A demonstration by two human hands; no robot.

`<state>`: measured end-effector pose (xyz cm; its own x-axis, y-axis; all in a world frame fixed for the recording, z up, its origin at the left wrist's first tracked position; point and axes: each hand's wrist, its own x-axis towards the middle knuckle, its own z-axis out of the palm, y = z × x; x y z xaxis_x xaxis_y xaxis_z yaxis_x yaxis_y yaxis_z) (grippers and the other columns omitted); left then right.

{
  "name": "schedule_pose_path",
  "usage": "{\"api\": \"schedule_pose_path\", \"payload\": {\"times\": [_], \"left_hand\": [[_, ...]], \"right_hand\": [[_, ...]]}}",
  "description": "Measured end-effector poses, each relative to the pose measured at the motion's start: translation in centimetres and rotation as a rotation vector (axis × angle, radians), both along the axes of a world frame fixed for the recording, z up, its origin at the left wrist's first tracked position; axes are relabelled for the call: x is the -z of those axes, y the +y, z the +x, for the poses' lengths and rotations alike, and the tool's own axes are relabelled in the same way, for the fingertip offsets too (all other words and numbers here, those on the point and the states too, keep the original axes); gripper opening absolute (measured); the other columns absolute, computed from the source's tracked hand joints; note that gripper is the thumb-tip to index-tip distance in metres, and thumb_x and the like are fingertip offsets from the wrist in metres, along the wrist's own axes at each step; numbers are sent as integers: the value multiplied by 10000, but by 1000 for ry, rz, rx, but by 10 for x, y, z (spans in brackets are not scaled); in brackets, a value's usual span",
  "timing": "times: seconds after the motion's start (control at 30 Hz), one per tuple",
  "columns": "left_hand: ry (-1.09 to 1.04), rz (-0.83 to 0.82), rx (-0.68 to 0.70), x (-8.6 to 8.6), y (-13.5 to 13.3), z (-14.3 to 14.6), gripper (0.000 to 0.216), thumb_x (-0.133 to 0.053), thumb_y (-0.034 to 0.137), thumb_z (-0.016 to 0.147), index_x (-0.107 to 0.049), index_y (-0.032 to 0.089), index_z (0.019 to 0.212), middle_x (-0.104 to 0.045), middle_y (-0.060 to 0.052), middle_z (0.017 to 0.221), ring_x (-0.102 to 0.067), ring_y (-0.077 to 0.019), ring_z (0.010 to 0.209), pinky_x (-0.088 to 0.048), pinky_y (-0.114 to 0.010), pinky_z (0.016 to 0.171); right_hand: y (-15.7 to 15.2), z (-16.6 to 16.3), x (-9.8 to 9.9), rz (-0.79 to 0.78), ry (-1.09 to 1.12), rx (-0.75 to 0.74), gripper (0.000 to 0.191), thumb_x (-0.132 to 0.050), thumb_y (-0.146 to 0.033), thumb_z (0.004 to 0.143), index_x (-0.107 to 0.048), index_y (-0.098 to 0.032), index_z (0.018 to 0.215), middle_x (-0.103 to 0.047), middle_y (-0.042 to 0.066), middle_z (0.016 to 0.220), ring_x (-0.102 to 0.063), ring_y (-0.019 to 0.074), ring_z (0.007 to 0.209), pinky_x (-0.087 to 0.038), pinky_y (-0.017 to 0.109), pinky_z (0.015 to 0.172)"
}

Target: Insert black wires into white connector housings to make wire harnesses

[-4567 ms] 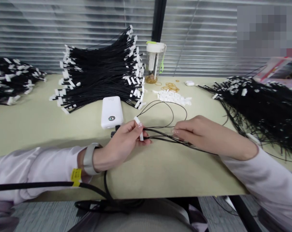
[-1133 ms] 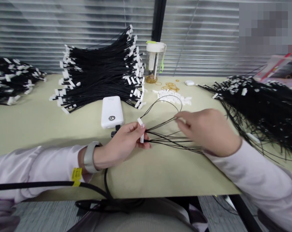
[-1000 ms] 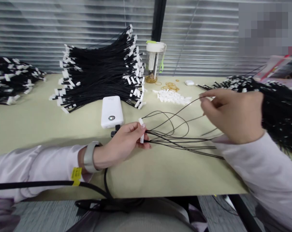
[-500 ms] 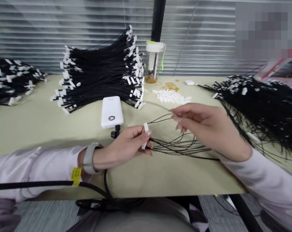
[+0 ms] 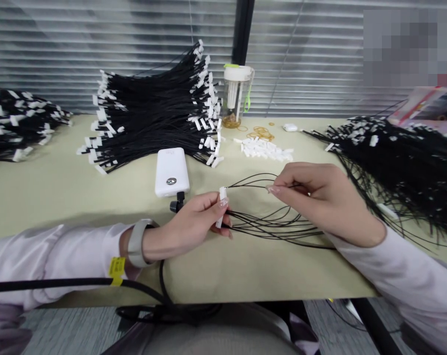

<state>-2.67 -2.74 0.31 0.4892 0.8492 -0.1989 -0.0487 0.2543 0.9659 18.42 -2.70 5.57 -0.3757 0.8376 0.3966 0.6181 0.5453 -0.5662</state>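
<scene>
My left hand (image 5: 186,229) rests on the pale table (image 5: 53,192) and pinches a small white clip (image 5: 221,202), with several thin black cords (image 5: 275,228) fanning out from it to the right. My right hand (image 5: 316,197) hovers just right of the clip, thumb and forefinger pinched on one black cord whose end points at the clip's top. A grey band sits on my left wrist.
A white power bank (image 5: 171,171) lies behind my left hand. Large stacks of black cords with white clips (image 5: 153,113) fill the back, left (image 5: 16,123) and right (image 5: 401,158). A clear bottle (image 5: 237,93), loose white clips (image 5: 264,148) and rubber bands (image 5: 258,132) lie beyond.
My right hand swung out to the right pulling a cord, then came back and brought the cord's end up to the clip. The left hand shifted slightly right.
</scene>
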Motion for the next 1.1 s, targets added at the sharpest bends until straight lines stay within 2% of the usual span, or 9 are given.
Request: {"api": "schedule_pose_path", "payload": {"times": [0.3, 0.43, 0.53, 0.73, 0.9, 1.1], "left_hand": [[-3, 14, 14, 1, 1, -1, 208, -467, 345, 815, -445, 149, 748, -486, 34, 649, -547, -79, 536, -463, -263, 596], [-12, 8, 9, 1, 1, -1, 198, -461, 333, 821, -446, 149, 749, -486, 39, 644, -549, -74, 534, -467, -261, 600], [-6, 4, 10, 1, 1, -1, 200, -470, 334, 812, -449, 146, 745, -486, 44, 634, -545, -72, 530, -473, -258, 592], [45, 12, 32, -2, -2, 2, 208, -491, 338, 793, -465, 143, 726, -467, 40, 641, -514, -68, 572, -487, -247, 581], [73, 39, 74, -3, -3, 2, 226, -494, 352, 790, -465, 147, 700, -452, 42, 630, -494, -65, 591, -474, -216, 556], [43, 6, 105, -1, -1, 0, 242, -493, 368, 792, -460, 151, 691, -468, 43, 616, -496, -58, 577, -457, -196, 549]], "right_hand": [[1, -1, 2, 38, -49, -22, 87, -562, -195, 748, -597, -171, 672, -522, -15, 603, -428, 73, 536, -317, 210, 477], [5, 3, 2, 101, -162, -94, 98, -547, -173, 757, -606, -167, 679, -539, -9, 610, -446, 77, 544, -342, 219, 520], [8, 4, 4, 128, -246, -137, 118, -519, -158, 775, -628, -172, 734, -573, 7, 666, -491, 90, 597, -375, 226, 577], [7, -8, 14, 190, -285, -122, 136, -494, -177, 812, -629, -176, 825, -601, 4, 730, -525, 82, 642, -390, 206, 613], [5, -19, 23, 329, -362, -76, 180, -449, -213, 847, -619, -159, 821, -587, 21, 739, -532, 104, 685, -399, 226, 623], [6, -13, 27, 632, -489, -130, 145, -468, -158, 827, -612, -144, 814, -586, 36, 746, -510, 125, 699, -395, 241, 586]]}}
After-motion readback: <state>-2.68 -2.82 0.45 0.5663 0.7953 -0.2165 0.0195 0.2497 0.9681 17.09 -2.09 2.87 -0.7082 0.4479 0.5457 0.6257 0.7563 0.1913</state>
